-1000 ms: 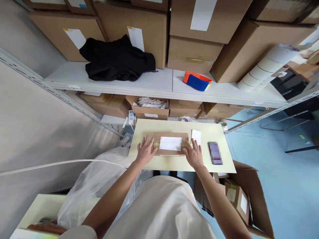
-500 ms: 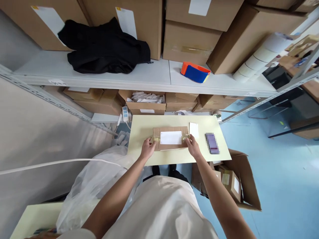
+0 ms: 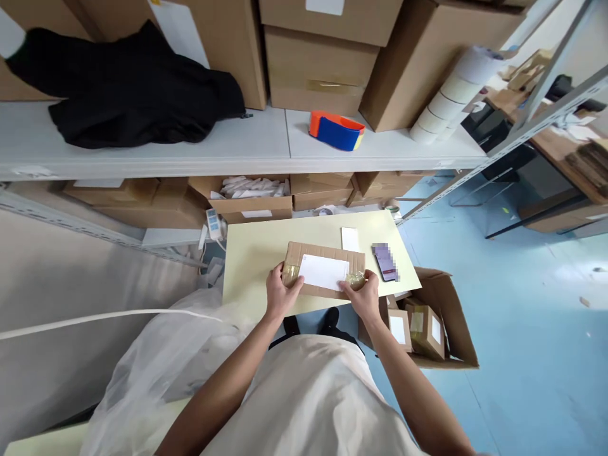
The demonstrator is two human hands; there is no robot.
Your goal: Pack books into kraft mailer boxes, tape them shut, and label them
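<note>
Carton (image 3: 327,251) appears nearer the front of the bench (image 3: 249,253) than before, left hand (image 3: 282,294) and right hand (image 3: 363,296) fingers gripping its ends, seemingly securely

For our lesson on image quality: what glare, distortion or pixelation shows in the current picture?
Head view: glossy tape glints on the held parcel; head view: the phone is masked by coarse pixels; head view: the shelf frame slants steeply, probably from wide-angle distortion.

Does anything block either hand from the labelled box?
Nothing visible: the left hand and right hand grip the labelled box at opposite ends. The white paper lies beyond it, the phone to its right.
</note>
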